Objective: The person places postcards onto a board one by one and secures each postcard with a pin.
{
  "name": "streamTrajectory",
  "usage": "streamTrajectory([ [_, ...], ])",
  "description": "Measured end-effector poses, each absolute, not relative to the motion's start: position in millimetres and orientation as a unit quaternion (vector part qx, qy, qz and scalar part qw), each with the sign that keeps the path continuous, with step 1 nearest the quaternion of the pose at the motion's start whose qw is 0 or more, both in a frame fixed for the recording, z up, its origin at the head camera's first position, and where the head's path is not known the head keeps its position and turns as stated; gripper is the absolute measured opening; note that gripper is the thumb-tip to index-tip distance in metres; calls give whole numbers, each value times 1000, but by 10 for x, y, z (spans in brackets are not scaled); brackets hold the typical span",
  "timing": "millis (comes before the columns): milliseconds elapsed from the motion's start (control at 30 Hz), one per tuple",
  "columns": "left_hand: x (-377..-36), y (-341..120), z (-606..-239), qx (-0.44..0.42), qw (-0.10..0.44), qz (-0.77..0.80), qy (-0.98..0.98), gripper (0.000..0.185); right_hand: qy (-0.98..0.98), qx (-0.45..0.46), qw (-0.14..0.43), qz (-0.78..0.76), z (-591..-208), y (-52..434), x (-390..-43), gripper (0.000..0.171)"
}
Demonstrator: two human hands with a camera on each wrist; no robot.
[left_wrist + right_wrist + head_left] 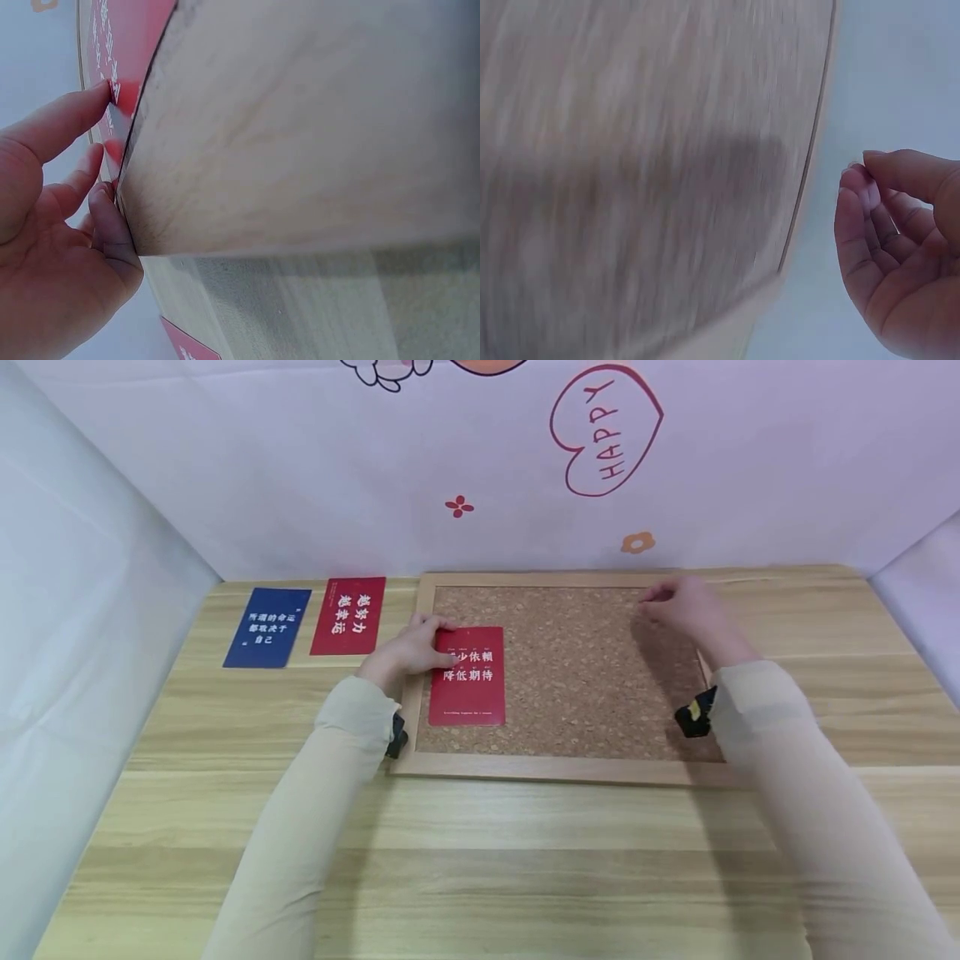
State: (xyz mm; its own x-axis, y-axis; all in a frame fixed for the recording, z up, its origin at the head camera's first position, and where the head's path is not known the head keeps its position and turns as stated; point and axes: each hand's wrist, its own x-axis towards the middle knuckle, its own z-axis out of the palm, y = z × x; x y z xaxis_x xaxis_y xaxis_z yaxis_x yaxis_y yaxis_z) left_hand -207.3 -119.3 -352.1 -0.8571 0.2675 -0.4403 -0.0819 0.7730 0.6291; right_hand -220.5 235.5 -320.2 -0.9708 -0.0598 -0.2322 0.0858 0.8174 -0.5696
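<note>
Pressing down with straight fingers, the left hand [408, 649] holds a red card [468, 677] flat against the left part of a cork board [577, 668]; its grip is not closed round the card, the fingertips simply rest on the card's upper left corner, near the board's wooden frame [555, 768]. The card lies upright on the cork, printed with white characters, its left edge just beside the frame. Over the board's upper right corner hovers the right hand [686, 606], fingertips drawn together towards the thumb in a small pinch; whether anything sits between them is too small and blurred to tell. The board lies on a wooden table [480, 860]. Left of the board, on the table, lie another red card [348, 616] and a blue card [267, 627], side by side and apart from the frame.
</note>
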Motion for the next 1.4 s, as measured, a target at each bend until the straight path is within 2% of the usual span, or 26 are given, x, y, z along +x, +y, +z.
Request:
streamTrajectory([
  [133,-2075,-1185,-3533,49,262,337,903,56,946,-2,116,-302,-3212,2011,-2212,29],
  [467,-2059,-1180,-3535,42,261,340,903,56,911,-24,167,-377,-3284,1301,-2245,30],
  [733,-2047,-1176,-3506,41,262,339,902,57,846,17,207,-492,-3371,821,-2227,31],
  [1067,-2054,-1184,-3509,46,264,338,902,63,746,106,220,-620,-3540,502,-2225,28],
  [1400,-2071,-1188,-3515,54,257,340,903,66,763,127,194,-603,-3584,376,-2189,24],
])
